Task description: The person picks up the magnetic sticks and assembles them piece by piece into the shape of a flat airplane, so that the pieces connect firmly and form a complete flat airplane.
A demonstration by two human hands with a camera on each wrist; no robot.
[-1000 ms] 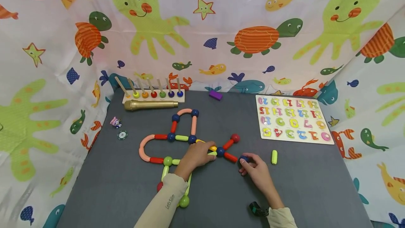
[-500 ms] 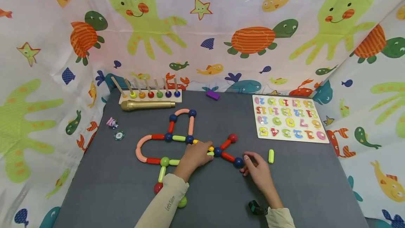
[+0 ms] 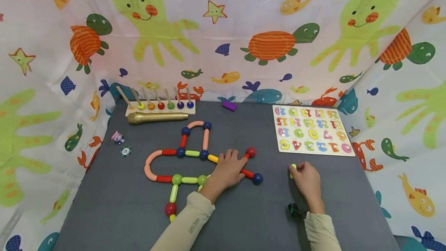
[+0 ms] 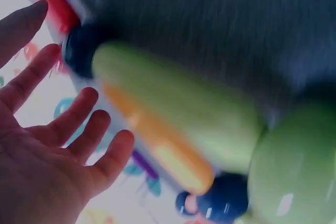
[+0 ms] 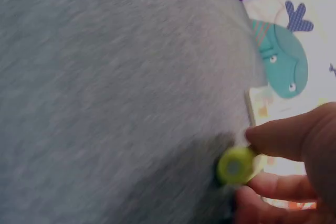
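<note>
The green rod [image 3: 293,169] lies on the grey mat [image 3: 104,212], right of the rod-and-ball figure [image 3: 181,165] and below the number puzzle [image 3: 310,130]. The right hand [image 3: 306,181] pinches it: in the right wrist view the rod's round end [image 5: 234,166] sits between a finger above and a finger below. That hand is curled, wrist toward the near edge. The left hand [image 3: 228,169] lies flat on the figure's centre with fingers spread and straight, gripping nothing, covering the joint near the red ball [image 3: 250,152] and blue ball [image 3: 257,178]. Bare mat lies between the hands and along the near edge.
</note>
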